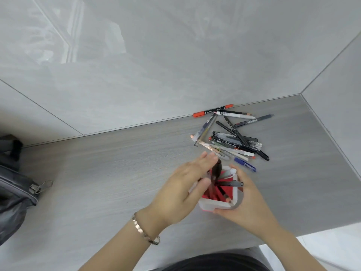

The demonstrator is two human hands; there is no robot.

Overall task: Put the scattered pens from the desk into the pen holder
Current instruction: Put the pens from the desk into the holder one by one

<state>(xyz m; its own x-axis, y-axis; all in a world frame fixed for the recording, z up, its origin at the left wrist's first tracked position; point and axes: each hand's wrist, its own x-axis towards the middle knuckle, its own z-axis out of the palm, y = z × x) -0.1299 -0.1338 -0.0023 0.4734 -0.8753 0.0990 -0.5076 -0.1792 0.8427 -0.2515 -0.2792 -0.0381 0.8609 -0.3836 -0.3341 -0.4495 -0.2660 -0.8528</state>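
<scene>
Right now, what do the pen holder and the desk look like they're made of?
Pen holder: probably plastic, with smooth white matte walls and a red inside. Desk: grey wood-grain surface with fine streaks and low sheen, likely laminate, though real wood can't be ruled out.

There's a dark grey bag (13, 184) slumped at the far left of my counter (101, 173), its metal zipper pull (42, 186) flopped out onto the wood-grain top. Glossy grey wall tiles (175, 55) run behind and wrap round on the right. On my wrist sits a rose-gold link bracelet (145, 230). White floor (332, 249) peeks out bottom right.
</scene>
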